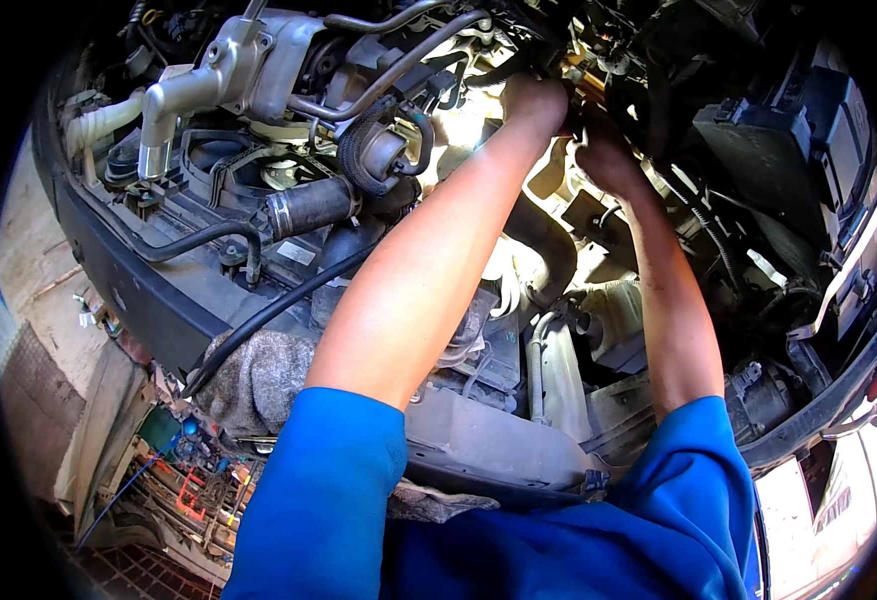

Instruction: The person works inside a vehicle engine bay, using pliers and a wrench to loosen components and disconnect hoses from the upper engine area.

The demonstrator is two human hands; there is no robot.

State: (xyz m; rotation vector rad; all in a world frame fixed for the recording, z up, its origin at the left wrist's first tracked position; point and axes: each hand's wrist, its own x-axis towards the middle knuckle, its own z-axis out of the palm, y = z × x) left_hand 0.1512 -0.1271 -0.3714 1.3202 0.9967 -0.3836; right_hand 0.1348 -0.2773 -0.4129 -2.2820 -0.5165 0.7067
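Both my arms, in blue short sleeves, reach deep into a car's open engine bay. My left hand [539,100] is closed around something at the far back of the bay, beside a small brass-coloured part [587,82]. My right hand [604,155] sits just right of it and slightly nearer, fingers curled into the dark gap by the same part. What either hand grips is hidden in shadow and behind the fingers.
A silver metal housing with pipes [229,70] fills the upper left. A ribbed black hose [309,205] and a thin black cable [259,320] run below it. A grey rag [259,375] lies on the front panel. A black box [789,140] stands right. Tools lie on the floor [174,480].
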